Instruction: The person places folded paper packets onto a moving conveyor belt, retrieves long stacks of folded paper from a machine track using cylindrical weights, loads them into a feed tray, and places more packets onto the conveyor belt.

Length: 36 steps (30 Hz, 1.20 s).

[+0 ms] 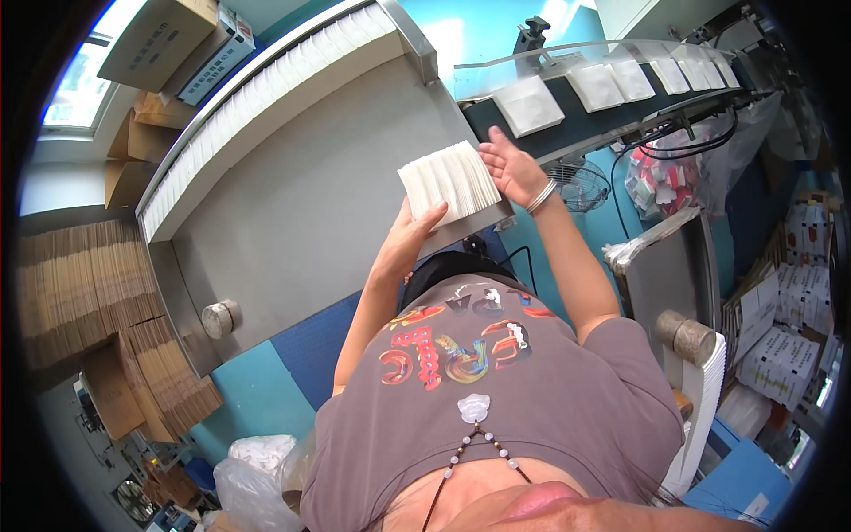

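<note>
A thick stack of white folded paper napkins stands on edge near the front right corner of the steel table. My left hand grips the stack at its near left side, thumb laid over the front and the other fingers mostly hidden. Beside the right end of the stack is my right hand, its fingers stretched out and apart. The fingertips come close to the paper; whether they touch it I cannot tell.
White napkins stand in a long row along the table's far edge. To the right, a dark conveyor belt carries several flat white packs. A metal weight rests at the table's left. Flattened cartons are stacked further left.
</note>
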Tool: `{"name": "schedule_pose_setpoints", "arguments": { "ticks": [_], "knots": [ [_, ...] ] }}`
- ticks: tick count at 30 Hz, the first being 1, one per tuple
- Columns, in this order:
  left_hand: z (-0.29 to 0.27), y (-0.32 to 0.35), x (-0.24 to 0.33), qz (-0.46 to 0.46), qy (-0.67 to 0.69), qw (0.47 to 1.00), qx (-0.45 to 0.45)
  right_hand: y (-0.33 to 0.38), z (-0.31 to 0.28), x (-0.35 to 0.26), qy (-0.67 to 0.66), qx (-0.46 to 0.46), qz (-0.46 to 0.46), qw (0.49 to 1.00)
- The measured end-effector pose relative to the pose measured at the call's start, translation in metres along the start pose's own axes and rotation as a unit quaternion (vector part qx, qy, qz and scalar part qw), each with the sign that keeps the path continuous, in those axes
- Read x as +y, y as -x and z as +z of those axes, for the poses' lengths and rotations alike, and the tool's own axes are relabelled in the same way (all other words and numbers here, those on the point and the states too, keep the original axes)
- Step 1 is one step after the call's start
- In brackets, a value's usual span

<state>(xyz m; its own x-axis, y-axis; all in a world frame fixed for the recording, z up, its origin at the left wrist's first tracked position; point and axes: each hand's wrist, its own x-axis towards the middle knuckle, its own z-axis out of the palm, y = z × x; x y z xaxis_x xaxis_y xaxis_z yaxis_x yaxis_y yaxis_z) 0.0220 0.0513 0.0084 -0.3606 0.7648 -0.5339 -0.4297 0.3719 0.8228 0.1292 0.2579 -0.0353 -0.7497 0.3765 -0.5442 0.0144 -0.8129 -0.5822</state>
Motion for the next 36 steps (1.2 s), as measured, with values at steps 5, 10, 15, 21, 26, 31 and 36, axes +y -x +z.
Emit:
{"name": "schedule_pose_setpoints", "arguments": {
  "ticks": [5, 10, 15, 21, 26, 31, 36],
  "knots": [
    [0.003, -0.005, -0.001, 0.004, -0.004, 1.0, -0.011, 0.033, 0.057, 0.007, 0.237, 0.039, -0.067, 0.969],
    [0.004, -0.004, -0.003, 0.004, 0.001, 1.0, -0.008, 0.014, 0.029, 0.011, 0.362, 0.064, -0.104, 0.924],
    [0.007, -0.001, -0.001, 0.003, -0.001, 1.0, 0.003, -0.023, -0.021, 0.001, 0.029, 0.154, -0.2, 0.967],
    [0.007, -0.002, 0.0, 0.002, -0.003, 1.0, 0.005, -0.001, 0.006, 0.002, -0.005, 0.097, -0.01, 0.995],
    [0.011, -0.007, 0.0, 0.011, 0.001, 1.0, -0.006, 0.02, 0.055, 0.018, 0.209, 0.005, -0.078, 0.975],
    [0.015, -0.005, 0.005, 0.01, -0.006, 1.0, -0.005, 0.008, 0.04, 0.019, 0.343, 0.104, -0.148, 0.922],
    [0.015, -0.006, 0.002, 0.009, 0.01, 1.0, 0.006, -0.013, -0.004, 0.012, 0.094, 0.133, -0.161, 0.973]
  ]
}}
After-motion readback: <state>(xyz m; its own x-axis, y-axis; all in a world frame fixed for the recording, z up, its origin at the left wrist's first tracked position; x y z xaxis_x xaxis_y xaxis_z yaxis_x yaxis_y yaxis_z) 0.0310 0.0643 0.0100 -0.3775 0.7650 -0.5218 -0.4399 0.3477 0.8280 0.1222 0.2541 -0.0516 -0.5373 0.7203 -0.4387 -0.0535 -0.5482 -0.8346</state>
